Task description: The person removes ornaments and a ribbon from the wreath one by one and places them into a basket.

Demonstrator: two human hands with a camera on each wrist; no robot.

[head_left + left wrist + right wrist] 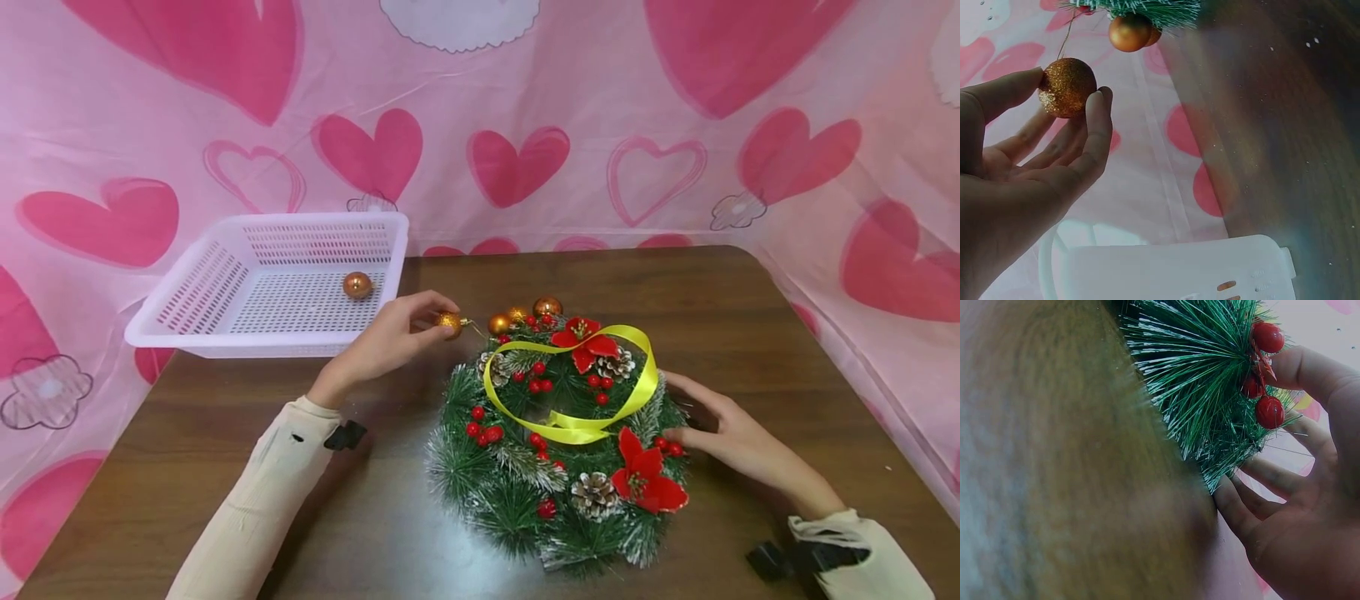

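Note:
Between thumb and fingertips, my left hand [393, 335] pinches a glittery gold bauble [1067, 87], held just left of the wreath's far side. A thin gold string [1068, 36] runs from the bauble up toward the greenery. The green Christmas wreath [510, 521] lies on the table, with red berries, pine cones, red poinsettias [647, 477] and a yellow ribbon loop [558, 434]. My right hand [738, 442] grips its right edge, thumb by a cluster of red berries [1269, 412] and fingers around the outer needles. Three gold and copper baubles [499, 323] sit along the wreath's far edge.
At the back left of the brown wooden table [360, 517] stands a white perforated plastic basket [262, 343], with one shiny copper bauble [357, 286] inside. A pink heart-print cloth [585, 100] hangs behind the table and along its sides.

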